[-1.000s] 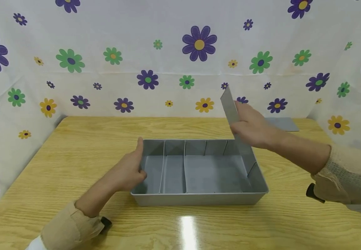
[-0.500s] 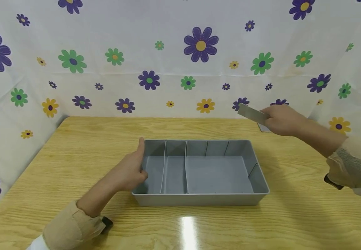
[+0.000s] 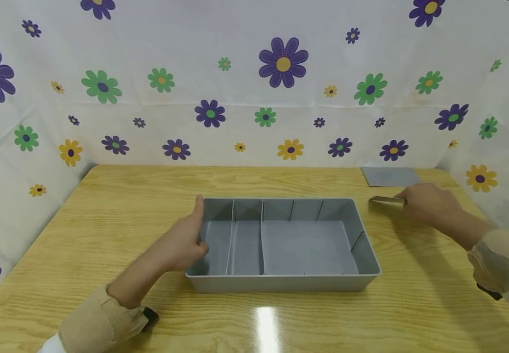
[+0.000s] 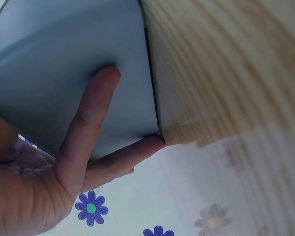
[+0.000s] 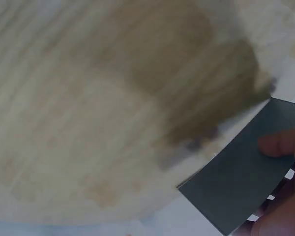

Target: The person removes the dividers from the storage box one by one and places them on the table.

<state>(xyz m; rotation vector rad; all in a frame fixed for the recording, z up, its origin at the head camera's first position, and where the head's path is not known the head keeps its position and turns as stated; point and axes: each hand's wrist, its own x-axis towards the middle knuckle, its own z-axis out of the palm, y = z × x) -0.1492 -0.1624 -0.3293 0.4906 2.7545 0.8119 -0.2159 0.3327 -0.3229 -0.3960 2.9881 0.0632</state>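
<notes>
A grey divided box [image 3: 276, 283] stands on the table. My left hand [image 3: 181, 242] grips its left end wall, thumb over the rim. In the left wrist view the fingers [image 4: 91, 118] lie against the outer face of that wall [image 4: 54, 93]. Off the box's right back corner, my right hand [image 3: 430, 203] pinches a thin flat grey divider panel [image 3: 386, 200], low above or at the table; contact cannot be told. The right wrist view shows the panel [image 5: 236, 164] between the thumb and the fingers behind it.
Another flat grey panel [image 3: 388, 176] lies at the table's back right, just behind the right hand. Two upright dividers [image 3: 261, 240] split the left part of the box. A flower-printed cloth [image 3: 236, 73] encloses the table's [image 3: 126, 206] back and sides.
My right hand has carried the divider panel from above the box's right back corner rightward and down toward the table. My left hand has stayed on the box.
</notes>
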